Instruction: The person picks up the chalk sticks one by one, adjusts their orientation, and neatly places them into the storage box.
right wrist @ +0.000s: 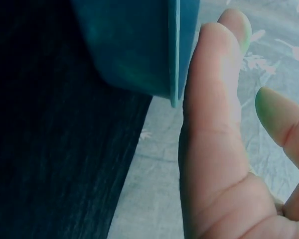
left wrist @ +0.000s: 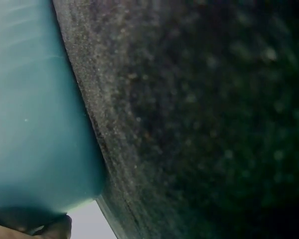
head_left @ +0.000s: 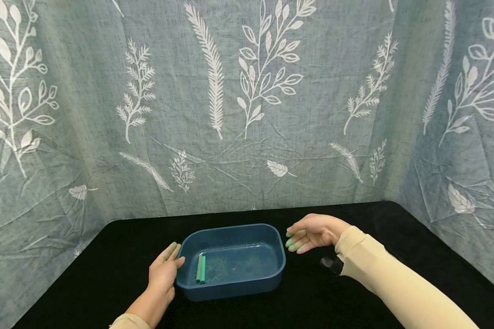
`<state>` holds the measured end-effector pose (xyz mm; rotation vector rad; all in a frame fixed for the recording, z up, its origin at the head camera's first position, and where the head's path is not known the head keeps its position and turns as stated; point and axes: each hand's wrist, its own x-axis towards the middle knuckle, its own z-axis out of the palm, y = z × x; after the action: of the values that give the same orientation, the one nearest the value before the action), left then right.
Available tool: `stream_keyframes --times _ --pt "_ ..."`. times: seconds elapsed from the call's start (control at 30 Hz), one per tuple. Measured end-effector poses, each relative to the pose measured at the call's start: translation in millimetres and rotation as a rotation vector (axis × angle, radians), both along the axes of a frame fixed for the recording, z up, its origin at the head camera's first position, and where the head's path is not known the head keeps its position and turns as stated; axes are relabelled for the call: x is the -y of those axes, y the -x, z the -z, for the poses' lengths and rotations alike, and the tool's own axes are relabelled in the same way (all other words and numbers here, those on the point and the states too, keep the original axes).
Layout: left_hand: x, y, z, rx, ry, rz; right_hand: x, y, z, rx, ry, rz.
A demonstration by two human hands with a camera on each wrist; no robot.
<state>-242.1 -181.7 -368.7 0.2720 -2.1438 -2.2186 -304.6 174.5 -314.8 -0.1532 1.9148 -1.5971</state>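
Observation:
A dark blue plastic tub (head_left: 230,285) with rounded corners sits on the black cloth. Two short green sticks (head_left: 201,269) lie side by side inside it, near its left end. My left hand (head_left: 161,269) is at the tub's left side, fingers stretched along the outer wall and thumb over the rim. In the left wrist view, fingertips (left wrist: 55,230) show at the tub's wall. My right hand (head_left: 313,234) is held just off the tub's right end, fingers loosely extended and nothing in them. Green and pink colour marks its fingertips.
A black cloth (head_left: 321,301) covers the table. Grey-green curtains (head_left: 230,183) with white leaf prints hang behind and on both sides. Fine green smudges mark the tub's floor. A dark wrist device (head_left: 332,265) is strapped at the right sleeve.

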Motion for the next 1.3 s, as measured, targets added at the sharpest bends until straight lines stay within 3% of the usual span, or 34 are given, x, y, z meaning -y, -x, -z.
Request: stream_keyframes --times 0.3,0.8,1.3 --pt "2 -0.3 1.8 0.031 -0.006 -0.007 -13 -12.8 1.3 -0.03 0.014 -0.005" --pt "1 3.6 1.4 0.041 -0.016 -0.025 -44 -17.8 -4.1 -0.063 0.015 0.024" --pt "3 5.8 -2.1 0.032 -0.019 -0.019 -83 -21.6 2.9 -0.058 0.01 0.05"
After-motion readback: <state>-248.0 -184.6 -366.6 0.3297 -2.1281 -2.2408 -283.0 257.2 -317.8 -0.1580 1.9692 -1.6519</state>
